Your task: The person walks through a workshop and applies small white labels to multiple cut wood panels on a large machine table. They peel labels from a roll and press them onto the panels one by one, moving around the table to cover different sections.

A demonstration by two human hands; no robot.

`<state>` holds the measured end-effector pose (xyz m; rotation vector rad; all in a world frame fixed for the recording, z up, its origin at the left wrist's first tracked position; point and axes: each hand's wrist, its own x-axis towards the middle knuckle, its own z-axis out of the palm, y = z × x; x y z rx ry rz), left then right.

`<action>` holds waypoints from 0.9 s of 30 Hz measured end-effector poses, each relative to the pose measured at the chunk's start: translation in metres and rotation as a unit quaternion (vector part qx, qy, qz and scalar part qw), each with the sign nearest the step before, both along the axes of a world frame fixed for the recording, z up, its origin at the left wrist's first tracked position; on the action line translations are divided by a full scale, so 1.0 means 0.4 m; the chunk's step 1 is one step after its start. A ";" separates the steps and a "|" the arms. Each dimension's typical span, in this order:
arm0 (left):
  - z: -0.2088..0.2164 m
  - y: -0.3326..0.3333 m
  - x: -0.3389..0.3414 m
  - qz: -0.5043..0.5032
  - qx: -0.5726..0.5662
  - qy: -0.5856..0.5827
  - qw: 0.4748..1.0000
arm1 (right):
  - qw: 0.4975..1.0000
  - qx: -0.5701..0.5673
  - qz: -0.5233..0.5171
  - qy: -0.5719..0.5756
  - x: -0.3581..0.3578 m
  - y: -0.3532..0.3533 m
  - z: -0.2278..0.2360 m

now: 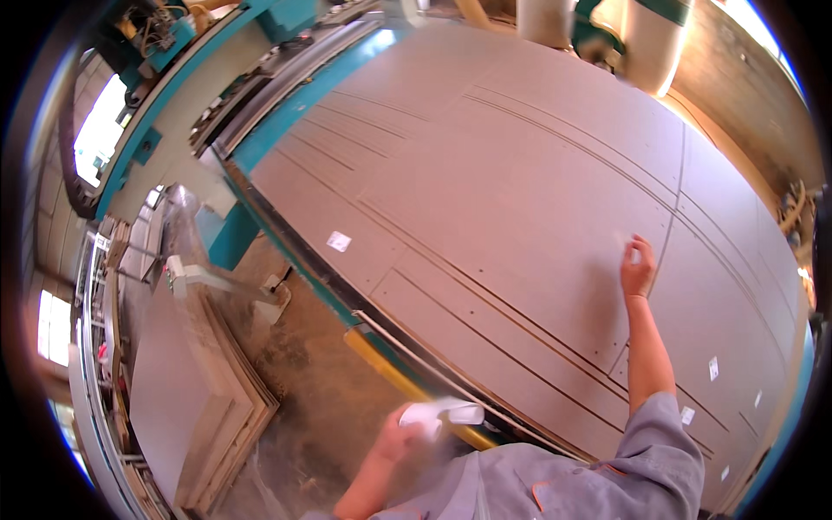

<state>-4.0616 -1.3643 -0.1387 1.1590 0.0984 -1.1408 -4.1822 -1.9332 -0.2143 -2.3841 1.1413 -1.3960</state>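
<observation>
Low in the view, beside the machine's near edge, my left hand [398, 439] is closed around a curled white paper strip [464, 413]. Motion blurs part of that strip. My right hand [639, 267] reaches out over a large grey board [520, 191] with thumb and forefinger pinched together. Something pale and blurred shows at its fingertips, too faint to name. Straight grooves and small holes mark the board, which is cut into panels. One small white label [339, 241] lies toward its left end. Another label [713, 368] sits right of my right forearm, with several more nearby.
A yellow bar [390, 373] runs along the machine bed's near edge. At lower left stands a stack of boards [186, 407], close to a pale metal arm [225, 277]. Teal machinery [156, 130] rises at upper left; white cylinders [654, 43] stand behind the bed.
</observation>
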 end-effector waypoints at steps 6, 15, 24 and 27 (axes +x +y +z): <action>0.024 -0.113 0.012 -0.021 -0.052 0.000 0.998 | 0.940 0.017 0.256 0.227 0.046 0.181 0.006; 0.109 -0.118 -0.027 0.089 0.010 -0.083 0.993 | 0.888 0.114 0.274 0.352 0.027 0.295 0.096; 0.176 0.013 -0.076 0.170 -0.044 -0.134 0.975 | 0.875 0.152 0.431 0.158 -0.030 0.608 0.231; 0.186 0.047 -0.072 0.182 -0.087 -0.117 0.972 | 0.823 0.098 0.556 0.062 0.035 0.851 0.395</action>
